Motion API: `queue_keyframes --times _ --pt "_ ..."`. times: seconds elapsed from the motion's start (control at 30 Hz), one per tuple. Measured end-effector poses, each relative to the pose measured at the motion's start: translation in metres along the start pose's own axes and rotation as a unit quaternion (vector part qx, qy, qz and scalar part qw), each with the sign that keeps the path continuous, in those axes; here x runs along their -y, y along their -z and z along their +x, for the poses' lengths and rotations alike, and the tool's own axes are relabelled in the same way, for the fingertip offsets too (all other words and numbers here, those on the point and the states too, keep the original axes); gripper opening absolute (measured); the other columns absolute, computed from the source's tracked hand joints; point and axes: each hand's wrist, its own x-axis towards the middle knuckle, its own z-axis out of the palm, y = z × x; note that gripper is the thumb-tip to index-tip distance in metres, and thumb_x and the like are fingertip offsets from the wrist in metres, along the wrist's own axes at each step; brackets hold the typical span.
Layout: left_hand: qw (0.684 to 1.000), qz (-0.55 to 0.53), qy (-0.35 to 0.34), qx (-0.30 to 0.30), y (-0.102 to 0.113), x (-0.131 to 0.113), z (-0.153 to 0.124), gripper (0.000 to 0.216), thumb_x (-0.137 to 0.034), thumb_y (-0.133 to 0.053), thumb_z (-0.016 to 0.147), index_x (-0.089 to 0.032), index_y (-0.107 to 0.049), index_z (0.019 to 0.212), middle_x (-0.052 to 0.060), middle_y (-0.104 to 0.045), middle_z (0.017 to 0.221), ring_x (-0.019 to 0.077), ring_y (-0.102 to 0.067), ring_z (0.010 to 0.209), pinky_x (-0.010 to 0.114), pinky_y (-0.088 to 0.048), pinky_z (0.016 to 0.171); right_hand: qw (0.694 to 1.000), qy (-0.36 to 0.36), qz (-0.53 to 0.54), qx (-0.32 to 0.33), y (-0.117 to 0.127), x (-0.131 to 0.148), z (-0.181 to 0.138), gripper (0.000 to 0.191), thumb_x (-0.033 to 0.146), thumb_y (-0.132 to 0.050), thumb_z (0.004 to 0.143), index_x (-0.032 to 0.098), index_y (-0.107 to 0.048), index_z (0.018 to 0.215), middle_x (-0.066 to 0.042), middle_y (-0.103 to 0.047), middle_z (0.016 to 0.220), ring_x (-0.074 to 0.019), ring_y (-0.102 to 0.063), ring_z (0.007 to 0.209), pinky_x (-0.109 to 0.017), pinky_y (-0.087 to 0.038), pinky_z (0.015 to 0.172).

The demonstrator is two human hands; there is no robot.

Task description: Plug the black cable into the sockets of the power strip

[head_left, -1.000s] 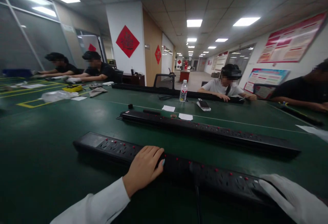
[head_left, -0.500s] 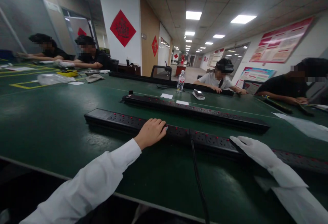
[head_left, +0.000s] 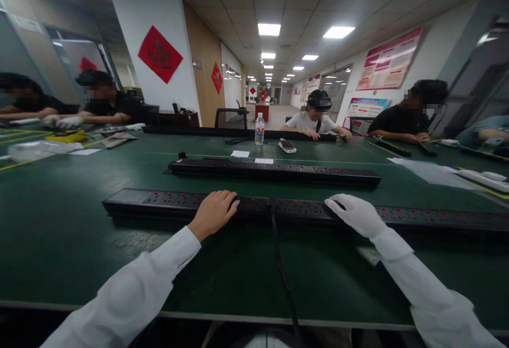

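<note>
A long black power strip (head_left: pixel 254 208) with rows of sockets and small red switches lies across the green table before me. My bare left hand (head_left: pixel 213 212) grips it left of its middle, fingers curled over the far side. In a white glove, my right hand (head_left: pixel 358 215) clasps the same strip farther right; its far fingers are partly hidden. Between my hands a black cable (head_left: pixel 281 266) leaves the strip and runs down over the table's near edge. Behind it lies a second black power strip (head_left: pixel 278 170), which neither hand touches.
A water bottle (head_left: pixel 260 129), a handheld device (head_left: pixel 287 146) and white paper slips (head_left: pixel 240 154) lie beyond the second strip. Another long black bar (head_left: pixel 199 132) is along the far edge. Several people sit around the table. A plastic sheet (head_left: pixel 427 173) lies right.
My view has turned right and levelled, so everything appears shifted left. Both hands remain on the front power strip.
</note>
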Motion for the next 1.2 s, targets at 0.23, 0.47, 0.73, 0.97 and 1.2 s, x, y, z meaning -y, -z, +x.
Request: queue_keyframes --times 0.23,0.47,0.73,0.97,1.2 --pt "1.0 0.01 0.004 0.0 0.0 0.001 0.0 0.035 -0.034 -0.029 0.089 -0.017 -0.055 0.106 0.008 -0.061 0.093 0.0198 -0.056 0.089 0.034 -0.04 0.081 0.975 0.192 0.1 -0.048 0.011 0.065 -0.004 0.047 0.04 -0.043 0.082 0.027 -0.039 0.127 -0.002 -0.053 0.114 -0.0143 -0.051 0.101 -0.029 -0.038 0.089" --pt "1.0 0.029 -0.007 0.004 0.003 -0.025 0.013 0.037 -0.037 -0.03 0.089 -0.015 -0.056 0.101 0.009 -0.06 0.09 0.0212 -0.055 0.089 0.035 -0.038 0.08 0.949 0.313 0.032 -0.017 0.005 0.125 0.02 0.056 0.056 -0.05 0.074 0.029 -0.044 0.123 -0.005 -0.051 0.106 -0.0169 -0.05 0.09 -0.029 -0.039 0.076" --pt "0.999 0.046 0.025 0.005 -0.004 -0.046 0.023 0.037 -0.031 -0.025 0.09 -0.016 -0.059 0.09 0.008 -0.061 0.081 0.0199 -0.056 0.08 0.034 -0.037 0.072 0.97 0.205 -0.022 -0.127 -0.028 0.153 0.031 0.042 0.048 -0.025 0.088 0.022 -0.056 0.096 -0.005 -0.054 0.084 -0.0145 -0.05 0.078 -0.024 -0.032 0.064" --pt "0.996 0.048 0.044 0.065 -0.005 -0.053 0.03 0.035 -0.033 -0.026 0.09 -0.017 -0.057 0.093 0.008 -0.061 0.088 0.0205 -0.056 0.085 0.033 -0.037 0.074 0.979 0.171 -0.036 -0.106 -0.033 0.154 0.042 0.04 0.054 -0.029 0.085 0.025 -0.057 0.091 -0.002 -0.06 0.086 -0.0138 -0.055 0.074 -0.023 -0.031 0.058" --pt "0.997 0.03 0.023 0.064 -0.003 -0.048 0.027 0.034 -0.033 -0.027 0.09 -0.018 -0.055 0.103 0.007 -0.061 0.093 0.0188 -0.055 0.09 0.032 -0.038 0.079 0.984 0.143 -0.014 -0.105 -0.034 0.152 0.034 0.039 0.055 -0.03 0.084 0.027 -0.056 0.092 0.0 -0.064 0.081 -0.0133 -0.057 0.07 -0.023 -0.03 0.057"
